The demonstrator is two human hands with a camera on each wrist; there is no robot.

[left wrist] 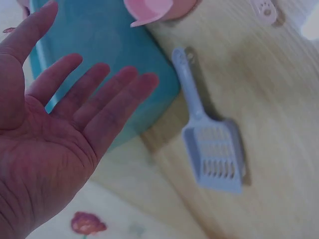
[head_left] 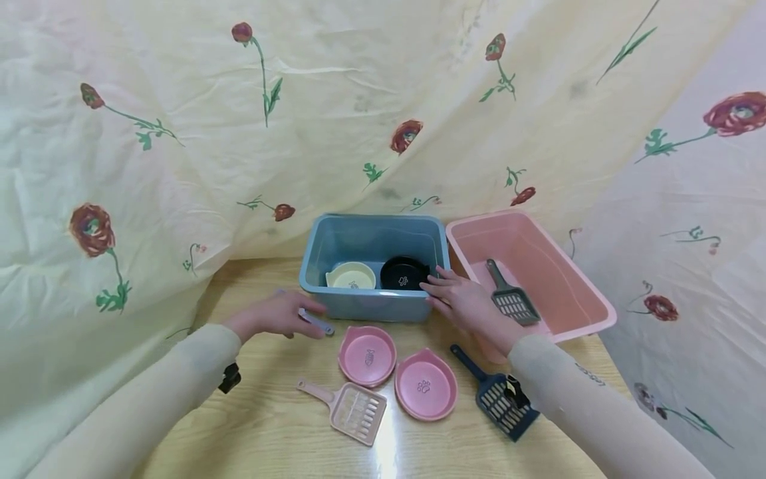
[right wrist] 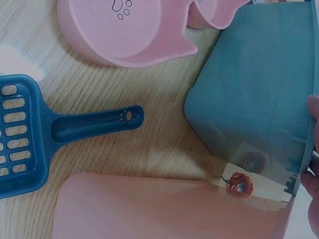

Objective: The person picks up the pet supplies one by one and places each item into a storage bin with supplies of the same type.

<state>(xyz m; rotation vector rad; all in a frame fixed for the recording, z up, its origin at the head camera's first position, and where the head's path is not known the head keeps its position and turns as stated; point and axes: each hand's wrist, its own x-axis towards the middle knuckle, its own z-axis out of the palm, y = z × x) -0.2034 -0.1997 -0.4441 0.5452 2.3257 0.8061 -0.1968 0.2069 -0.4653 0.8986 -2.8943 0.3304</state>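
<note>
My left hand is held with its fingers spread and nothing in it, left of the blue tub. Under it a light blue slotted litter scoop lies on the table; in the head view the hand covers most of it. At the tub's front right corner, my right hand has its fingers extended over the rim; in the right wrist view only fingertips show, at the rim. Inside the tub sit a cream cat-shaped bowl and a black bowl.
A pink tub at right holds a dark grey-green scoop. In front lie two pink bowls, a pink scoop and a navy scoop. Flowered cloth hangs behind.
</note>
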